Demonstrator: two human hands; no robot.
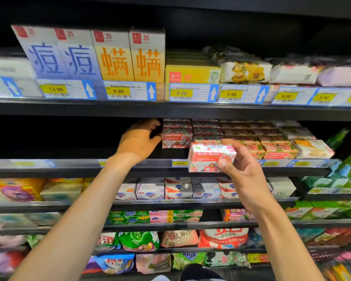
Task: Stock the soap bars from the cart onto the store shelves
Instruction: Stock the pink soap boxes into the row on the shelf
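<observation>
Goat Soap box (pixel 211 157) in one hand, the other hand at the shelf stack

The right hand (pixel 245 169) grips a single pink box, thumb on its front and fingers curled behind, holding it just in front of the middle shelf (pixel 69 169) edge; the left hand (pixel 138 142) reaches into that shelf half open, fingers loosely spread, thumb tip touching the left side of the stacked Goat Soap boxes (pixel 176 136) (it encloses none of them); that stack shows one clear front label, and the columns to its right are too blurred to count; on the shelf above stand four tall boxes (pixel 111 57), two with blue characters, two with orange.
</observation>
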